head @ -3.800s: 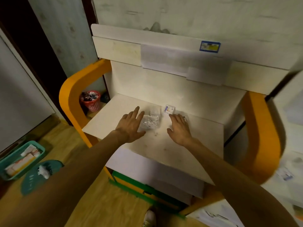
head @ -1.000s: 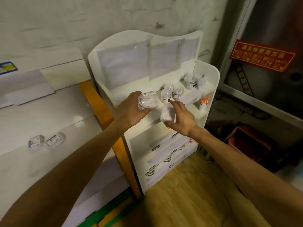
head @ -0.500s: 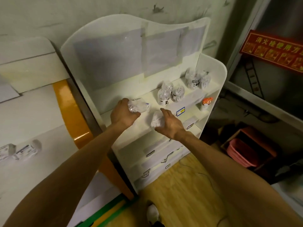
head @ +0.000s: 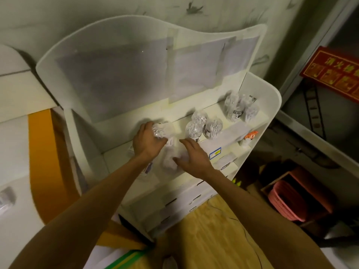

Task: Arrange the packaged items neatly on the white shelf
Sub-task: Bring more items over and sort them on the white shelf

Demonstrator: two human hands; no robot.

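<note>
The white shelf (head: pixel 270 105) stands against the wall, with a stepped top tier. My left hand (head: pixel 146 141) grips a clear packet (head: pixel 162 130) and holds it at the left of the upper tier. My right hand (head: pixel 191 155) holds a second clear packet (head: pixel 171 158) just in front, over the tier below. Three clear packets (head: pixel 204 126) stand upright in the middle of the upper tier. Another group of clear packets (head: pixel 240 107) stands at its right end.
A small orange-capped item (head: pixel 249 137) sits on the lower tier at the right. A white and orange counter (head: pixel 41 152) stands to the left with a small package (head: pixel 5 199) on it. A pink basket (head: pixel 287 200) sits on the floor at the right.
Both hands have moved a little further in over the shelf with their packets. The left packet is now down at the upper tier. The view has moved closer to the shelf.
</note>
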